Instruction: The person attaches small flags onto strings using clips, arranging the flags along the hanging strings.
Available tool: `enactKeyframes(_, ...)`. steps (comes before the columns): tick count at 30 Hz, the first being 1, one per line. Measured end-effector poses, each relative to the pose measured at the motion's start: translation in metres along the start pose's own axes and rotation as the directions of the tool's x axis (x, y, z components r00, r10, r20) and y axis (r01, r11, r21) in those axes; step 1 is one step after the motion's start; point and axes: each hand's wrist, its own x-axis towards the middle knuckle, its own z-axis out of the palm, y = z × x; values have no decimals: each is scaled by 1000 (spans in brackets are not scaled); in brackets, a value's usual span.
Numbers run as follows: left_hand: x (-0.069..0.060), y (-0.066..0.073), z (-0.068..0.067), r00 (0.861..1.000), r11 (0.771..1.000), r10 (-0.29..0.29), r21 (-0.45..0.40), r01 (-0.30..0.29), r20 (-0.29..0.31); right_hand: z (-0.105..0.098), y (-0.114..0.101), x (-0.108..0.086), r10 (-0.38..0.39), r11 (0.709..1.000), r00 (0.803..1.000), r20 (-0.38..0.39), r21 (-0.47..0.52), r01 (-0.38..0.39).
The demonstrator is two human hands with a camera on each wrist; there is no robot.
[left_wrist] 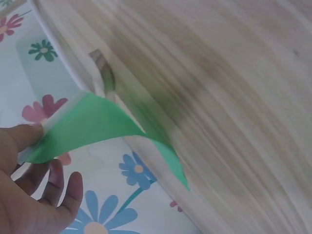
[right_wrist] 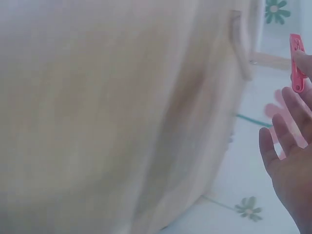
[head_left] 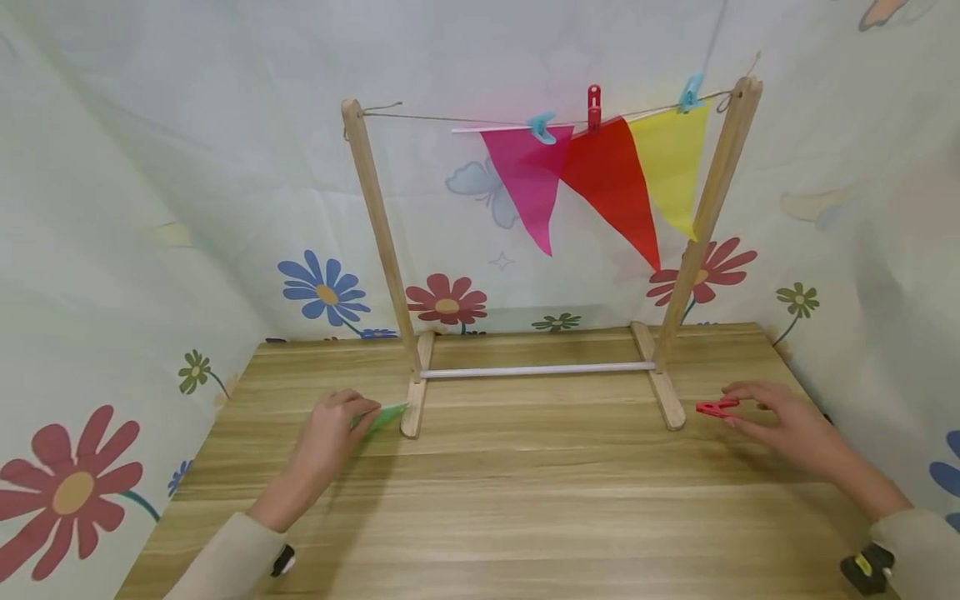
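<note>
At the left of the head view my left hand (head_left: 337,433) pinches a green triangular flag (left_wrist: 97,124) by its white-edged side. The flag's tip hangs free in the left wrist view. Over on the right, my right hand (head_left: 787,425) holds a red clothespin (head_left: 716,407) between thumb and finger, above the table. A string (head_left: 442,118) runs between two wooden posts. From it hang a pink flag (head_left: 528,175) with a blue clip (head_left: 542,128), a red flag (head_left: 615,183) with a red clip (head_left: 594,108), and a yellow flag (head_left: 671,158) with another blue clip (head_left: 691,93).
The left post (head_left: 382,242) and right post (head_left: 708,217) stand on wooden feet, joined by a white rod (head_left: 536,370) low down. Beneath is a wood-grain table (head_left: 525,500). A flower-printed cloth (head_left: 187,125) surrounds its back and sides.
</note>
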Motion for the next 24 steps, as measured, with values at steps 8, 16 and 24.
enactKeyframes(8, 11, 12, -8, 997, 990, -29, -137, 20, -67, -13, -20, 23, -57, 998, 998, -37, -23, 56)
enactKeyframes(16, 23, 28, -20, 995, 969, -34, -247, 9, -95, -34, -45, 46, -102, 994, 988, -113, -47, 97)
enactKeyframes(24, 31, 47, -30, 994, 932, -66, -362, 30, -87, -52, -65, 57, -87, 996, 991, -102, -26, 85)
